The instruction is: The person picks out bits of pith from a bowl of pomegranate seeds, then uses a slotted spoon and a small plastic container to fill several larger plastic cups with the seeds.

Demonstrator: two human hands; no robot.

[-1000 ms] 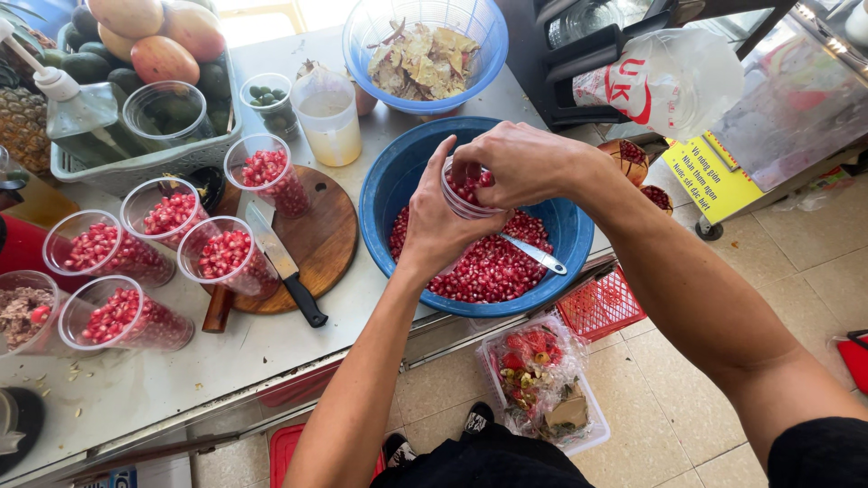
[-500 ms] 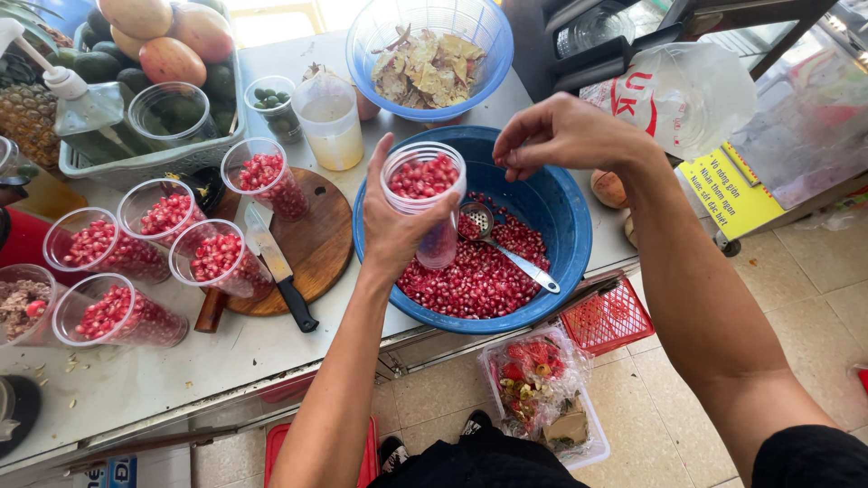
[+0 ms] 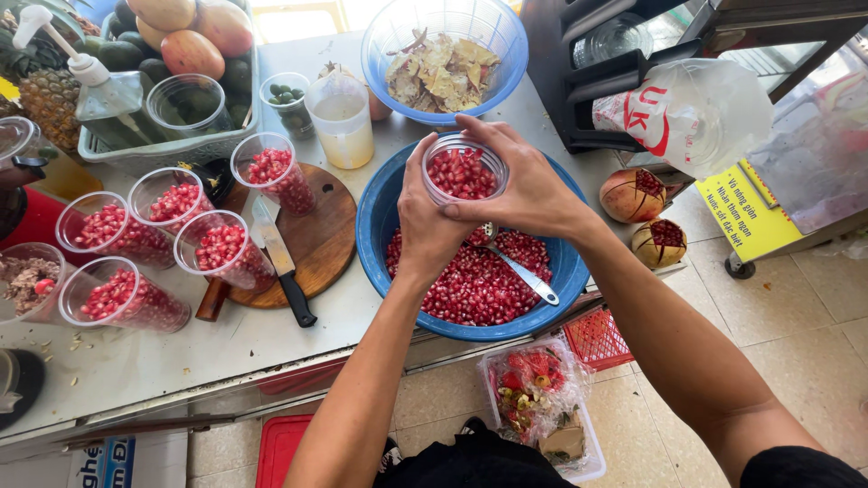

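Head view shows the left hand (image 3: 425, 221) and right hand (image 3: 529, 190) both closed around a clear cup (image 3: 463, 172) of pomegranate seeds. The cup is above the blue bowl (image 3: 375, 226) on the desk (image 3: 181, 352).

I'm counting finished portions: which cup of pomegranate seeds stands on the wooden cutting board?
The seed cup at the board's far edge, beyond the knife; the other filled cups stand on the table left of it.
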